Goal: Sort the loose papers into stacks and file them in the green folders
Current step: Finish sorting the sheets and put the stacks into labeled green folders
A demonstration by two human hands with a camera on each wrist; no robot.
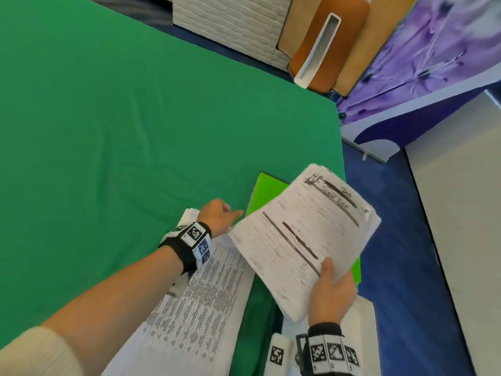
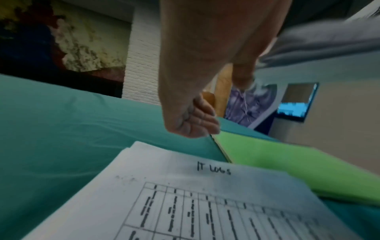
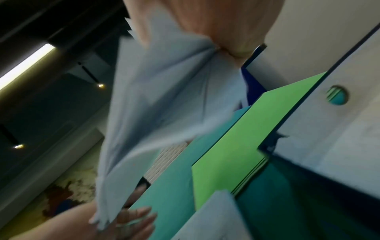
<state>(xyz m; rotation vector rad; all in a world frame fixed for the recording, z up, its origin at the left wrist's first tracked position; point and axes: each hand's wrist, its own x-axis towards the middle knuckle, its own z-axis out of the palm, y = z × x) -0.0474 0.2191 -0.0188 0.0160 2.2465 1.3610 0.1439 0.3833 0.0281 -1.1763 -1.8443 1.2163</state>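
One sheaf of papers (long axis pointing away-right) gripped by right hand; left hand loosely curled

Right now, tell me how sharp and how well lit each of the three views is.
Head view: bright and even, straight edges bowed by the wide lens, print on the paper stack in the right hand smeared. Left wrist view: dim and bluish, yet "IT LOGS" reads on the table sheet. Right wrist view: darkest, held papers and green folders motion-blurred.
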